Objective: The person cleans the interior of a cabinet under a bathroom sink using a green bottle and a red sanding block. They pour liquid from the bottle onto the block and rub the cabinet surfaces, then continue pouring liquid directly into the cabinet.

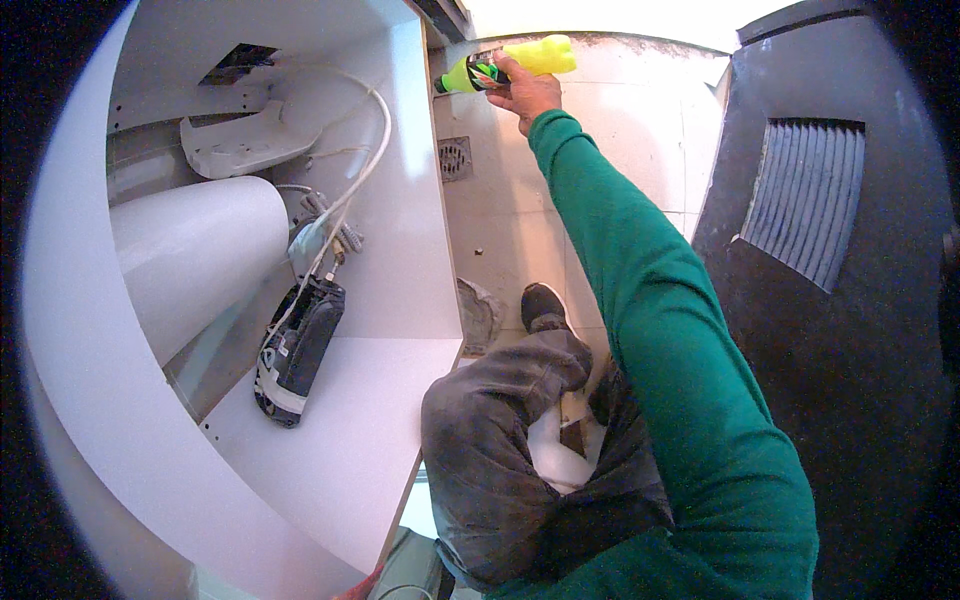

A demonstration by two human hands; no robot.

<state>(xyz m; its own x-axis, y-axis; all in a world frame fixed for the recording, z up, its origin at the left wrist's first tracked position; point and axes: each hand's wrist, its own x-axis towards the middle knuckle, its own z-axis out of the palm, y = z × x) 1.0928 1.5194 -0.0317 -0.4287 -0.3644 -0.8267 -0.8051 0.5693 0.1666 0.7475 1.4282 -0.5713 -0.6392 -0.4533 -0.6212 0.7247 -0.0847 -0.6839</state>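
My right arm, in a green sleeve, stretches out toward the far side. At its end my right hand (527, 95) is wrapped round the middle of a plastic soda bottle (545, 56) holding bright yellow-green liquid. The bottle lies sideways in my grip. Its dark cap points left toward the cabinet's edge, and its base points right. My fingers partly cover the dark label (487, 71). Whether the bottle touches the floor or wall, I cannot tell. My left hand is out of view.
To the left an open white cabinet (386, 230) holds a large white cylinder (205, 255), a black cylindrical device (303, 345) with hoses, and a white plastic piece (250, 145). A floor drain (455, 158) lies beside it. A black door (830, 370) with a louvred vent (808, 190) stands right.
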